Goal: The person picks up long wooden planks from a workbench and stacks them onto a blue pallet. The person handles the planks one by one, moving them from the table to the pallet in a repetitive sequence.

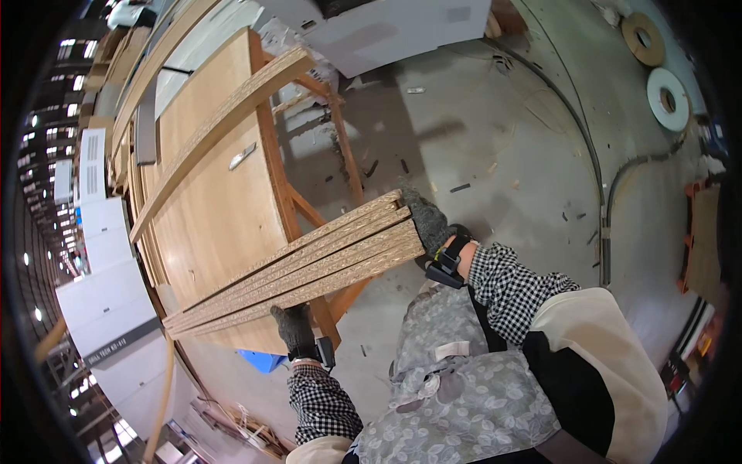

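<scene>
Several long particleboard strips (pixel 309 261) lie together in a stack on a wooden workbench (pixel 209 263). Their near ends stick out past the bench's right edge. My right hand (pixel 425 215), in a dark grey glove, lies flat against those ends with its fingers stretched out. Against the stack's lower long side is my left hand (pixel 295 331), gloved alike. Its fingers are foreshortened and partly hidden by the strips, so their grip does not show. Each wrist wears a black strapped device.
Another particleboard strip (pixel 224 135) lies across the bench near a small metallic piece (pixel 242 156). White machine housings (pixel 116 301) stand left, and a pale cabinet (pixel 394 35) at the back. Cables (pixel 595 170) and scraps lie on the floor; edging rolls (pixel 666 99) stand far right.
</scene>
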`<control>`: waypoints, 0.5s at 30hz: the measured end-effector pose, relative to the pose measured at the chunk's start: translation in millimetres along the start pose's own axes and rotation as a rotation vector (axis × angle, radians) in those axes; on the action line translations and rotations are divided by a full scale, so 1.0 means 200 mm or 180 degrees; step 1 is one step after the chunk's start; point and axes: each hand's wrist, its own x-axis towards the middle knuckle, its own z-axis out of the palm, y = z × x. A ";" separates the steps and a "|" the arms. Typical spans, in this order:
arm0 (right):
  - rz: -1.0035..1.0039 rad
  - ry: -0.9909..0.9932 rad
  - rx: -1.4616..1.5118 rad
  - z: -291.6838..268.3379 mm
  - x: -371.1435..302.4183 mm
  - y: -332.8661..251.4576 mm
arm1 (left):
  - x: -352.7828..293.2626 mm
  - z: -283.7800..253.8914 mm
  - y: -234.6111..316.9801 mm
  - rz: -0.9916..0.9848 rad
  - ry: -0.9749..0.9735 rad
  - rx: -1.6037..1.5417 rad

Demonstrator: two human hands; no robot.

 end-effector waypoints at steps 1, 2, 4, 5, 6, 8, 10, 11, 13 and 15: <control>-0.0168 -0.0012 -0.0238 0.00 0.01 0.01 | 0.00 0.00 -0.01 0.0005 0.0067 -0.0123; -0.0242 0.0009 -0.0243 -0.01 0.01 0.03 | 0.00 0.00 -0.01 0.0008 0.0136 -0.0245; -0.0411 -0.0023 -0.0277 0.02 0.01 0.02 | 0.01 0.02 -0.04 -0.0363 -0.0026 -0.1802; -0.0426 -0.0331 -0.0041 0.00 0.03 0.03 | 0.03 0.07 -0.10 -0.0436 -0.0123 -0.2567; -0.0436 -0.0460 0.0351 -0.11 0.12 0.12 | 0.04 0.06 -0.06 -0.0403 -0.0125 -0.2717; -0.0187 -0.0368 0.0932 -0.05 0.10 0.04 | 0.05 -0.01 0.04 -0.0333 -0.0071 -0.2451; -0.0123 -0.0305 0.0566 0.00 0.00 -0.09 | -0.02 0.01 0.06 -0.0135 0.0035 -0.1675; -0.0316 -0.0175 0.0187 -0.08 0.02 -0.07 | -0.03 0.15 -0.05 0.0321 -0.0136 -0.1961; -0.1160 -0.0463 -0.0787 -0.28 0.15 0.05 | -0.09 0.34 -0.33 0.1399 -0.0110 -0.1304; -0.0658 -0.0186 -0.0593 -0.37 0.13 0.09 | -0.38 0.54 -0.45 0.1180 -0.0526 -0.2100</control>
